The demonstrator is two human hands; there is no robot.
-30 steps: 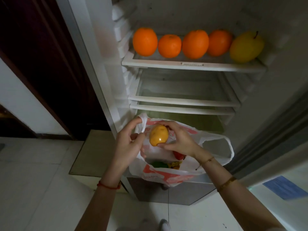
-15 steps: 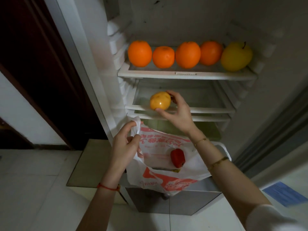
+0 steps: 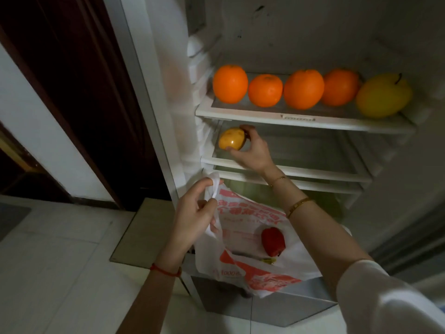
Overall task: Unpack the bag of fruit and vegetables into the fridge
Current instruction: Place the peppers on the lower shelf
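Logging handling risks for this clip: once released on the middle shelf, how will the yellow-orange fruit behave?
The yellow-orange fruit is rounded and glossy, so it probably rolls on the smooth middle shelf and may be slippery. The right hand grips it in fingertips without denting it, suggesting it is firm and fairly light.

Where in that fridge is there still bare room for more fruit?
Top shelf is crowded: four oranges and a yellow apple. The middle shelf is bare right of the right hand, which holds a yellow fruit at its left end.
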